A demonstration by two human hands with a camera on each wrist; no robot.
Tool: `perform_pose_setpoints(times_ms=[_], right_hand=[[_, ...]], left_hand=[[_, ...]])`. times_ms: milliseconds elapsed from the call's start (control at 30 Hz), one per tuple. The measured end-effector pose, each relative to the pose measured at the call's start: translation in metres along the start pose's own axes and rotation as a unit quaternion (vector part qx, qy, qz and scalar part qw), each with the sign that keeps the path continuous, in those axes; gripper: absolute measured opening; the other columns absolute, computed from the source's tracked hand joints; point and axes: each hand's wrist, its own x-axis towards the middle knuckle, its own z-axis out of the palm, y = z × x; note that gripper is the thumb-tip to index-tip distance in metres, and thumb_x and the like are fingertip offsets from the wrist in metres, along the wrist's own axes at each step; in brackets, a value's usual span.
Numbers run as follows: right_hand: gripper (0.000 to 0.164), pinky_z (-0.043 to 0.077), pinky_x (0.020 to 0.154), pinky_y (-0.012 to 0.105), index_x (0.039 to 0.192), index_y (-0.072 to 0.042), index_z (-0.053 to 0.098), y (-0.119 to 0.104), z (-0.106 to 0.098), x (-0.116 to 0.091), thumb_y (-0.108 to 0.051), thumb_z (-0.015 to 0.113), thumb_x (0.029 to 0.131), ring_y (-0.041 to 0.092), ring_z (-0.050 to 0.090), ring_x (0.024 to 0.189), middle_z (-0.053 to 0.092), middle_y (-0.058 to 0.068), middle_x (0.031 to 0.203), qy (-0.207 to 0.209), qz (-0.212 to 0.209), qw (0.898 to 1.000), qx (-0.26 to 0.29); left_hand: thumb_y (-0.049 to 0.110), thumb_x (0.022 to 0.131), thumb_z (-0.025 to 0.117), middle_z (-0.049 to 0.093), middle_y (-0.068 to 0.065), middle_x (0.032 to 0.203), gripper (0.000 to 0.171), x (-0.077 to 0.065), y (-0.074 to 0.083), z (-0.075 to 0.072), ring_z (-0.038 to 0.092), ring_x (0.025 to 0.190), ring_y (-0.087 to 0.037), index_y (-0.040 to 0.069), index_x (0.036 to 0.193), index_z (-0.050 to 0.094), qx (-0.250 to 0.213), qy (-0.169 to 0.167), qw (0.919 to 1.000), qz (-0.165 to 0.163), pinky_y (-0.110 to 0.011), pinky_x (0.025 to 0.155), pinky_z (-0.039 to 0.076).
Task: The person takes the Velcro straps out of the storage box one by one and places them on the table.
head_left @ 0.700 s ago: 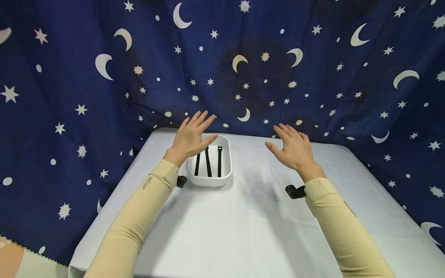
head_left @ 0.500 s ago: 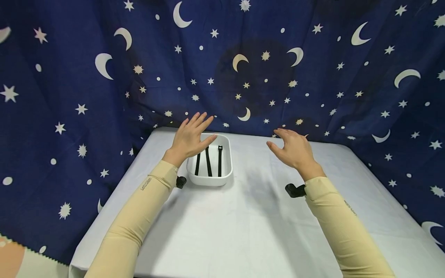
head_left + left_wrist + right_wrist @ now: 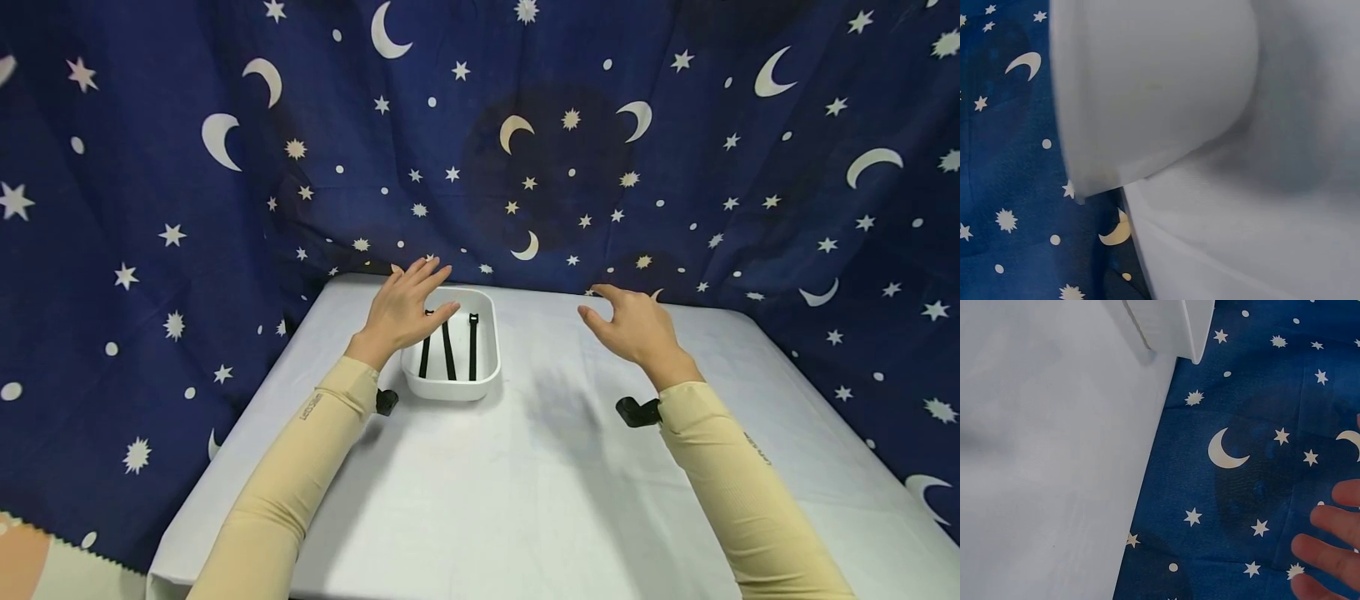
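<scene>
A white, round-cornered tray (image 3: pixel 450 390) stands on the white-covered table (image 3: pixel 480 483), left of the middle. Inside lie three narrow black straps (image 3: pixel 473 350), side by side; the right one has a small buckle-like end. My left hand (image 3: pixel 401 310) hovers over the tray's left side, fingers extended and thumb apart, covering its far left corner. The tray's outer wall (image 3: pixel 1154 87) fills the upper part of the left wrist view. Off to the right, my right hand (image 3: pixel 637 331) is held above the table with nothing in it; its spread fingers (image 3: pixel 1329 556) show in the right wrist view.
A dark blue curtain (image 3: pixel 420 150) with moons and stars hangs behind and along the sides of the table. Black wrist mounts (image 3: pixel 637 412) stick out below both sleeve cuffs. Arm shadows fall across the white cloth.
My left hand has lowered a little and shifted slightly left over the tray. My right hand's fingers have tipped downward. The tray and straps have stayed in place.
</scene>
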Motion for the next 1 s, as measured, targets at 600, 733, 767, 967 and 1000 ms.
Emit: perform_pose_setpoints(times_ms=[600, 733, 767, 967, 1000], right_hand=[[0.06, 0.055, 0.077, 0.059, 0.143, -0.008, 0.054, -0.002, 0.004, 0.001, -0.049, 0.05, 0.099, 0.043, 0.067, 0.106, 0.065, 0.023, 0.13, -0.014, 0.0, 1.0, 0.0], [0.06, 0.054, 0.081, 0.06, 0.143, -0.007, 0.054, -0.002, 0.006, 0.001, -0.049, 0.05, 0.099, 0.044, 0.065, 0.11, 0.064, 0.022, 0.133, -0.016, 0.0, 1.0, 0.001], [0.06, 0.054, 0.081, 0.06, 0.143, -0.007, 0.054, -0.003, 0.006, 0.001, -0.048, 0.05, 0.099, 0.044, 0.065, 0.11, 0.064, 0.023, 0.132, -0.016, -0.001, 1.0, 0.001], [0.06, 0.054, 0.083, 0.061, 0.143, -0.008, 0.054, -0.002, 0.007, 0.002, -0.048, 0.051, 0.099, 0.044, 0.063, 0.114, 0.063, 0.022, 0.135, -0.014, 0.002, 1.0, 0.002], [0.06, 0.054, 0.083, 0.061, 0.143, -0.008, 0.054, -0.002, 0.007, 0.002, -0.048, 0.05, 0.099, 0.044, 0.063, 0.115, 0.062, 0.022, 0.135, -0.015, 0.002, 1.0, 0.003]], left_hand=[[0.06, 0.093, 0.059, 0.031, -0.002, 0.165, 0.075, -0.024, -0.023, 0.028, 0.022, 0.155, -0.024, 0.022, 0.155, 0.039, -0.068, -0.02, 0.9972, -0.027, -0.048, 0.126, 0.023], [0.06, 0.093, 0.059, 0.034, -0.004, 0.163, 0.075, -0.029, -0.025, 0.035, 0.027, 0.153, -0.027, 0.021, 0.154, 0.042, -0.076, -0.02, 0.9964, -0.031, -0.049, 0.124, 0.026], [0.06, 0.093, 0.059, 0.036, -0.004, 0.162, 0.074, -0.03, -0.026, 0.036, 0.029, 0.152, -0.028, 0.02, 0.153, 0.043, -0.077, -0.019, 0.9963, -0.033, -0.048, 0.124, 0.027], [0.057, 0.093, 0.06, 0.044, -0.005, 0.158, 0.068, -0.035, -0.03, 0.04, 0.036, 0.149, -0.026, 0.018, 0.148, 0.051, -0.08, -0.015, 0.9956, -0.047, -0.048, 0.12, 0.034], [0.057, 0.093, 0.06, 0.044, -0.006, 0.158, 0.067, -0.036, -0.031, 0.04, 0.036, 0.149, -0.026, 0.018, 0.147, 0.052, -0.081, -0.015, 0.9955, -0.048, -0.048, 0.12, 0.035]])
